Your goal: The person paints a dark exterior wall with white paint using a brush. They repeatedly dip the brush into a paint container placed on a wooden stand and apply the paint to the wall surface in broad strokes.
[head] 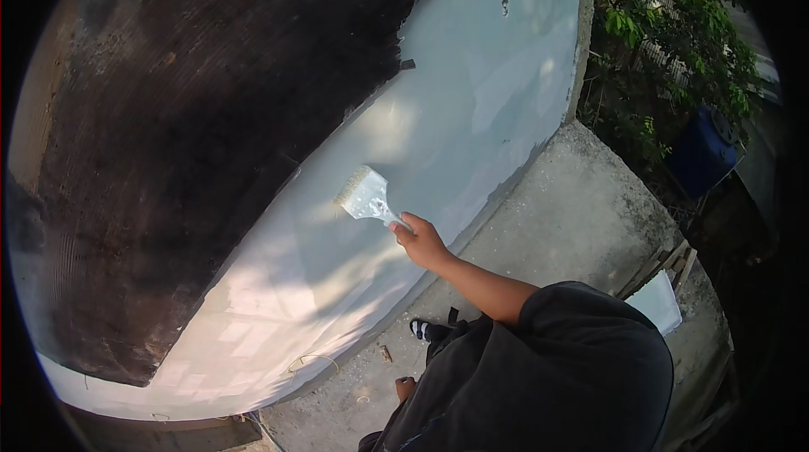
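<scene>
My right hand point(422, 242) grips the handle of a wide, paint-spattered brush point(368, 196). The pale bristles point left and lie at the surface of a light blue-white wall point(455, 130); whether they press on it is hard to tell. Beyond the brush, a large dark brown area point(208, 111) with a ragged edge borders the pale coat. My left hand point(405, 387) hangs low beside my body, its fingers curled. Most of that hand is hidden by my dark shirt, so anything inside it cannot be seen.
Paint specks dot the concrete floor point(543, 212) under my sandalled foot point(419, 329). A white container point(657, 303) and wood pieces point(657, 269) sit behind my shoulder. Thin yellowish wire point(316, 357) sticks out low on the wall. Past the floor's edge are leafy branches point(670, 28) and a blue tank point(705, 152).
</scene>
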The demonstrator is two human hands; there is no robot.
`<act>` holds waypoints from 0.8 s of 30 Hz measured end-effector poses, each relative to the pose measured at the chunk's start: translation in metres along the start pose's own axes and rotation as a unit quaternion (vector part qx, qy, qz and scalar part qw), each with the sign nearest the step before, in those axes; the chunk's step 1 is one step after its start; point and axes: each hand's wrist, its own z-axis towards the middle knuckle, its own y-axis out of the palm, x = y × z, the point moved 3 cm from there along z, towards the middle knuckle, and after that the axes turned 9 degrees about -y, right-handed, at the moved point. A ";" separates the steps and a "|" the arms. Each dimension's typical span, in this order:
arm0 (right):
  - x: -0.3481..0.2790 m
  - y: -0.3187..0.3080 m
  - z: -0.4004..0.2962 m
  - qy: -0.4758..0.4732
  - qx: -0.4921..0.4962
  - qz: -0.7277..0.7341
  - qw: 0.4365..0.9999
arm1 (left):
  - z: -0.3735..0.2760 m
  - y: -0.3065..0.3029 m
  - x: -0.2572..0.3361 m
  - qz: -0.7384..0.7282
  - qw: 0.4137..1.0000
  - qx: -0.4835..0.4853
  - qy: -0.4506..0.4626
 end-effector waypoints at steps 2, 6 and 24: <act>0.008 -0.017 0.005 0.021 0.031 0.004 0.999 | -0.013 -0.004 0.026 -0.066 0.996 -0.054 -0.019; 0.007 -0.043 0.002 0.035 0.133 0.054 0.989 | -0.057 0.001 0.074 -0.066 0.998 -0.008 -0.003; -0.003 -0.030 0.003 0.010 0.016 0.021 1.000 | -0.006 0.007 0.004 0.069 0.995 0.068 -0.003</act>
